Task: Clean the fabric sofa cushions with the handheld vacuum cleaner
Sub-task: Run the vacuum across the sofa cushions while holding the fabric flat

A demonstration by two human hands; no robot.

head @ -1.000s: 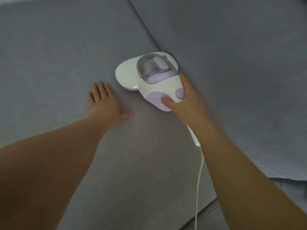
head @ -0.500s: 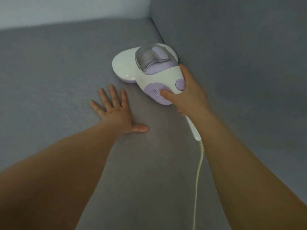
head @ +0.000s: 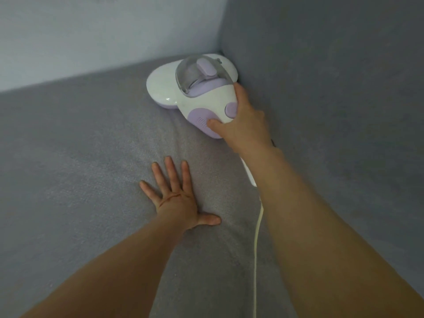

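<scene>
Right hand (head: 243, 125) grips the white-and-lilac handheld vacuum cleaner (head: 197, 88), set on the grey seat cushion (head: 80, 157) at its far right corner against the back cushion (head: 332, 88), while left hand (head: 176, 193) presses flat, fingers spread, nearer

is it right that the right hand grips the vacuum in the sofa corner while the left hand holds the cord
Not quite. The head view shows the left hand pressed flat on the cushion, apart from the cord. The right hand does grip the vacuum in the sofa corner.

Pale blue-white wall (head: 103, 31); dim light
</scene>
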